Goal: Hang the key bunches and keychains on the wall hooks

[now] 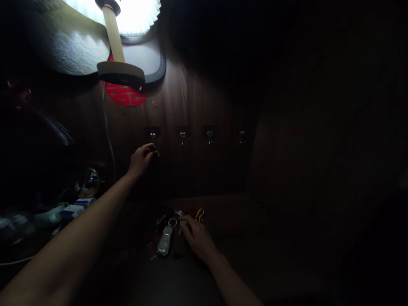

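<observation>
My left hand (140,161) is raised to the dark wood panel, just below the leftmost hook (152,134). Its thumb and fingers are closed round a small dark thing with a yellowish bit (156,151), too dim to name. Lower down, my right hand (199,239) rests on the dark surface, its fingertips closed at some keys (181,228). Beside them lies a silver-grey key fob (165,241) on a metal ring (172,222). A yellow looped cord (199,215) lies just behind the right hand's knuckles. Other small items in the pile are lost in shadow.
Three more hooks (209,135) line the panel to the right. A lit lamp (121,72) hangs at upper left before a red round paper cutting (127,97). A white cord (109,136) runs down the panel. Blue-white boxes (72,210) and a round mirror (91,182) stand left.
</observation>
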